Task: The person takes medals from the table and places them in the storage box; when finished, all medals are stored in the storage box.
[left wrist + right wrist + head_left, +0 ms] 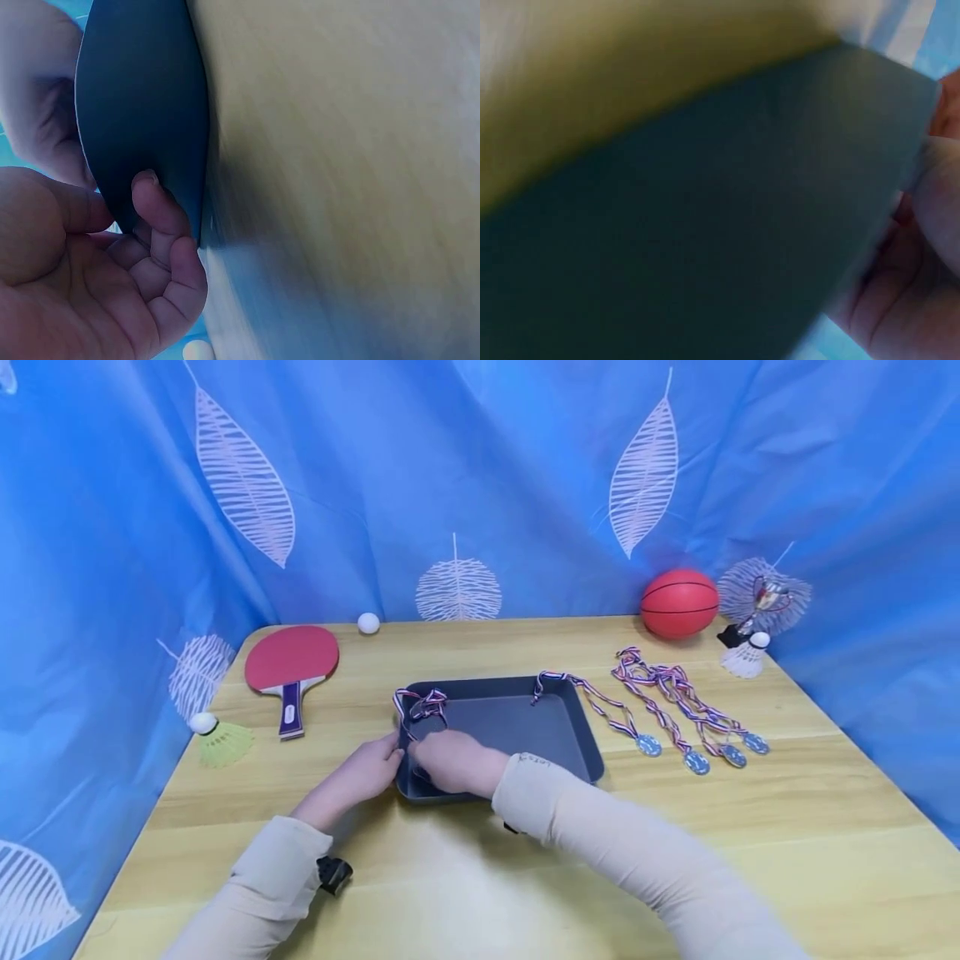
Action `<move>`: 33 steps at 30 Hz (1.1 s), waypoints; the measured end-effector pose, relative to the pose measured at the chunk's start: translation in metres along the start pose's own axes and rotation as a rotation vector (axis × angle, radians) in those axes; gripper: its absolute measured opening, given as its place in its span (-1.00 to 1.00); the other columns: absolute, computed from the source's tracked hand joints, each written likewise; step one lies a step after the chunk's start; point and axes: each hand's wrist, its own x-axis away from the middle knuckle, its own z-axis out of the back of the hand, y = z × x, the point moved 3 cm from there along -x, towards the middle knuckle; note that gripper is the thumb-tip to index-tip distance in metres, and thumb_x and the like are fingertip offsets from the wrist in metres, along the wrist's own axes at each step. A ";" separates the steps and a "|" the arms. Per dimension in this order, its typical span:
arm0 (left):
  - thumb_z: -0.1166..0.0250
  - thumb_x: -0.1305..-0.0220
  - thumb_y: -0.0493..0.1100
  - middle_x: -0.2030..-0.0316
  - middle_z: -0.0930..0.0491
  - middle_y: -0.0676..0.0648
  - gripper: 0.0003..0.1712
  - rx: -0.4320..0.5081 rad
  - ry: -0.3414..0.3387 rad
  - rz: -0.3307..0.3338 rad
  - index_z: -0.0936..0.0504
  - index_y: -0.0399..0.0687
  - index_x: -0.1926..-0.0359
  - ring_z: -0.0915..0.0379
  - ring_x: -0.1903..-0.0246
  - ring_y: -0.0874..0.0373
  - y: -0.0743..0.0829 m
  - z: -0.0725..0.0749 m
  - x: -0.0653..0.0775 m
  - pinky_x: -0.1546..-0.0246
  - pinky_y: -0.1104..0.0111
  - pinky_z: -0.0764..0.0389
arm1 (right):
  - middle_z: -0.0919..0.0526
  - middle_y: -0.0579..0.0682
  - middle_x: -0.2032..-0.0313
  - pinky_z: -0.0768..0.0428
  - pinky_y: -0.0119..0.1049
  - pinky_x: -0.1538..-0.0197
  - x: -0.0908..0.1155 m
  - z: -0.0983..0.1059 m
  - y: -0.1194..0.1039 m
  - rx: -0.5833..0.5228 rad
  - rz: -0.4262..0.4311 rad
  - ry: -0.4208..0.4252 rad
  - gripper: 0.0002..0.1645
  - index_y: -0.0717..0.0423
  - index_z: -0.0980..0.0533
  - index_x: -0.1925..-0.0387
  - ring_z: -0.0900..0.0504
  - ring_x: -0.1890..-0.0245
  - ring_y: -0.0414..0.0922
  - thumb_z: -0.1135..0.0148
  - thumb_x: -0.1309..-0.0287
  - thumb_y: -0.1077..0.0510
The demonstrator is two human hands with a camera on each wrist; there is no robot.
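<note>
A dark grey rectangular tray (517, 727) lies on the wooden table. My left hand (367, 770) holds its left rim, with curled fingers (161, 217) against the outer wall in the left wrist view. Inside the tray's left end is my right hand (453, 762), its fingers curled at a medal whose striped ribbon (429, 703) loops over the back left corner. That medal's disc is mostly hidden under the hand. In the right wrist view, the tray wall (705, 217) covers the right fingertips. Another medal's ribbon (592, 693) hangs over the back right rim, its disc (648, 745) on the table.
Several ribboned medals (696, 762) lie right of the tray. A red mini basketball (679, 603), a trophy (756, 608) and a white shuttlecock (746, 657) stand back right. Left are a table tennis bat (292, 660), a white ball (368, 623) and a yellow shuttlecock (223, 743).
</note>
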 end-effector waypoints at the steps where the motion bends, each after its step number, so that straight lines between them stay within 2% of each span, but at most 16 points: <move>1: 0.10 -0.33 -0.29 0.54 -0.52 -0.09 -0.64 0.002 0.001 0.005 -0.41 -0.34 -0.08 -0.44 0.48 0.07 0.000 -0.001 0.000 0.37 0.23 -0.46 | -0.62 0.00 0.32 -0.58 -0.24 0.30 0.001 -0.003 -0.002 -0.011 0.006 -0.010 -0.79 0.02 -0.51 0.18 -0.59 0.33 -0.10 -0.17 -0.09 0.21; 5: 0.10 -0.33 -0.29 0.46 -0.54 -0.15 -0.63 -0.003 0.005 0.012 -0.41 -0.34 -0.09 -0.45 0.40 -0.01 0.000 -0.002 0.000 0.32 0.18 -0.45 | -0.58 -0.05 0.44 -0.54 -0.30 0.36 -0.001 -0.009 -0.002 -0.072 0.054 -0.034 -0.83 0.00 -0.48 0.30 -0.56 0.41 -0.14 -0.20 -0.02 0.25; 10: 0.11 -0.33 -0.29 0.42 -0.53 -0.17 -0.66 0.004 -0.008 0.019 -0.43 -0.35 -0.04 -0.44 0.35 -0.04 -0.001 0.000 -0.001 0.28 0.14 -0.44 | -0.42 -0.15 0.63 -0.37 -0.44 0.50 -0.005 -0.013 0.004 -0.228 0.173 -0.083 -0.83 0.02 -0.40 0.47 -0.42 0.58 -0.22 -0.17 0.00 0.34; 15: 0.11 -0.34 -0.29 0.35 -0.54 -0.20 -0.64 0.023 -0.014 0.022 -0.40 -0.34 -0.08 -0.42 0.31 -0.04 -0.002 -0.001 -0.001 0.24 0.12 -0.43 | -0.42 -0.19 0.59 -0.33 -0.55 0.47 -0.005 -0.014 0.012 -0.399 0.289 -0.131 -0.86 0.05 -0.44 0.46 -0.40 0.55 -0.28 -0.13 -0.05 0.36; 18: 0.11 -0.35 -0.29 0.34 -0.55 -0.19 -0.64 0.042 -0.019 0.030 -0.40 -0.34 -0.10 -0.44 0.33 -0.01 -0.002 -0.001 0.000 0.25 0.14 -0.45 | -0.49 -0.17 0.50 -0.39 -0.56 0.37 0.005 -0.006 0.019 -0.451 0.342 -0.090 -0.88 0.10 -0.50 0.40 -0.44 0.48 -0.29 -0.10 -0.07 0.35; 21: 0.11 -0.35 -0.29 0.37 -0.56 -0.16 -0.62 0.045 -0.023 0.039 -0.38 -0.35 -0.12 -0.46 0.37 0.04 -0.002 -0.001 0.000 0.27 0.16 -0.46 | -0.53 -0.15 0.46 -0.43 -0.53 0.30 0.023 0.009 0.037 -0.459 0.349 0.008 -0.92 0.14 -0.52 0.35 -0.46 0.44 -0.30 -0.11 -0.11 0.31; 24: 0.11 -0.35 -0.28 0.38 -0.55 -0.15 -0.60 0.039 -0.022 0.047 -0.36 -0.36 -0.15 -0.46 0.36 0.03 -0.002 -0.001 0.000 0.25 0.14 -0.46 | -0.52 -0.14 0.49 -0.46 -0.44 0.33 0.052 0.022 0.067 -0.449 0.286 0.125 -0.96 0.16 -0.51 0.36 -0.45 0.49 -0.28 -0.14 -0.13 0.28; 27: 0.11 -0.35 -0.27 0.31 -0.56 -0.21 -0.59 0.032 -0.016 0.051 -0.35 -0.35 -0.16 -0.45 0.29 -0.01 -0.003 -0.002 0.001 0.17 0.08 -0.44 | -0.48 -0.16 0.53 -0.45 -0.37 0.40 0.088 0.025 0.108 -0.425 0.165 0.226 -0.98 0.13 -0.48 0.41 -0.41 0.54 -0.28 -0.17 -0.10 0.28; 30: 0.10 -0.35 -0.27 0.17 -0.55 -0.30 -0.58 0.022 -0.010 0.041 -0.34 -0.35 -0.18 -0.45 0.18 -0.07 -0.002 -0.002 0.000 0.06 0.02 -0.41 | -0.44 -0.19 0.56 -0.42 -0.33 0.44 0.125 0.012 0.151 -0.405 0.008 0.285 -0.89 0.09 -0.46 0.48 -0.38 0.56 -0.28 -0.19 -0.04 0.33; 33: 0.11 -0.36 -0.27 0.07 -0.51 -0.35 -0.57 0.016 -0.006 0.035 -0.31 -0.37 -0.20 -0.44 0.10 -0.11 -0.001 -0.002 0.000 -0.01 -0.01 -0.36 | -0.45 -0.13 0.53 -0.44 -0.27 0.41 0.160 -0.009 0.186 -0.379 -0.149 0.272 -0.90 0.14 -0.47 0.46 -0.41 0.50 -0.21 -0.19 -0.01 0.37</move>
